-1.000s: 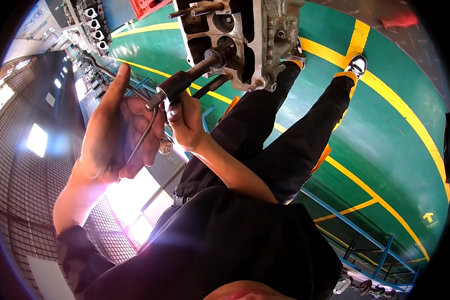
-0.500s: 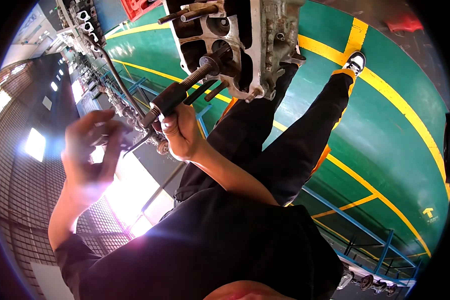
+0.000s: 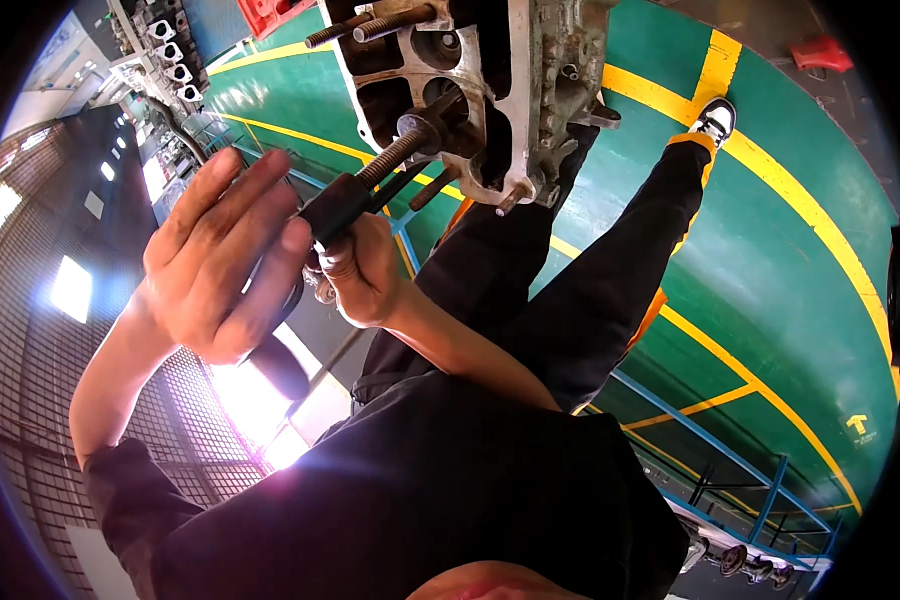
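Note:
A bare metal engine block or cylinder head (image 3: 523, 100) fills the top middle, with round openings and protruding studs. From one opening a threaded rod (image 3: 395, 158) with a large washer-like nut slants down-left into a black sleeve (image 3: 335, 208). My right hand (image 3: 370, 270) is closed around the lower side of the sleeve, partly hidden behind it. Beside the sleeve's outer end is my left hand (image 3: 215, 255), fingers stretched out. It covers part of a dark bar (image 3: 180, 130) crossing behind it; a blurred dark end (image 3: 278, 367) shows below.
Green floor (image 3: 770, 290) with yellow lines spreads around my legs (image 3: 610, 260). More engine parts (image 3: 170, 60) stand at upper left. Blue metal framing (image 3: 710, 435) lies at lower right, a mesh wall (image 3: 30, 330) at left. A red object (image 3: 823, 54) sits at upper right.
My left hand has come closer to the sleeve's end, its curled fingers now stretched out. The dark bar has shifted its angle. My right hand stays nearly in place on the sleeve.

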Demonstrator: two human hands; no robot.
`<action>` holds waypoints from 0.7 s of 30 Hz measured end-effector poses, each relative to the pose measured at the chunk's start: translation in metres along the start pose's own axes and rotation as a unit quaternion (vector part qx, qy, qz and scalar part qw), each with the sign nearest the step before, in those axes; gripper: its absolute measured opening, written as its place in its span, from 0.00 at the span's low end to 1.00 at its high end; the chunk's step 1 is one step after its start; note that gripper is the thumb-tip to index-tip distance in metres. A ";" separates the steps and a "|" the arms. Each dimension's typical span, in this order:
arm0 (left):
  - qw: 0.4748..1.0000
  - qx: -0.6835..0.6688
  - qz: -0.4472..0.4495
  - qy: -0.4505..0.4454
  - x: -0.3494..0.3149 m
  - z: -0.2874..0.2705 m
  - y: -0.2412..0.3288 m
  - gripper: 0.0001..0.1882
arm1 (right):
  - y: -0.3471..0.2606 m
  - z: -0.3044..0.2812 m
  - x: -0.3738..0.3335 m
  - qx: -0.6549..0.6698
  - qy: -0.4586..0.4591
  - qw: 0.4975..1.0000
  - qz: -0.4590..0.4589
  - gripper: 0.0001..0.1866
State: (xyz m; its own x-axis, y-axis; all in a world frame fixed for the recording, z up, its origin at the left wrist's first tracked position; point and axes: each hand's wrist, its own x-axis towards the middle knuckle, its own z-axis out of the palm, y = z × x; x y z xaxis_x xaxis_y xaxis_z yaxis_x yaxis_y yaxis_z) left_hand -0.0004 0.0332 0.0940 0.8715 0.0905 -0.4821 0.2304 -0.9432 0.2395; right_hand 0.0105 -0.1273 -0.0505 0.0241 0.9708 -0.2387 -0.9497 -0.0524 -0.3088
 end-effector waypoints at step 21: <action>0.982 -0.012 -0.076 -0.174 0.027 -0.025 -0.001 0.33 | -0.001 0.005 0.000 -0.004 -0.005 1.000 -0.013 0.23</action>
State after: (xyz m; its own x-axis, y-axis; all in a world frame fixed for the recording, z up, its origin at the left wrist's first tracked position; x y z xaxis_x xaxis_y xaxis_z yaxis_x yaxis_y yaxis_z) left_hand 0.0335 0.0448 0.1018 0.6269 0.1112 -0.7711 0.3595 -0.9194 0.1597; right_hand 0.0104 -0.1258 -0.0457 0.0448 0.9743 -0.2207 -0.9460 -0.0296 -0.3228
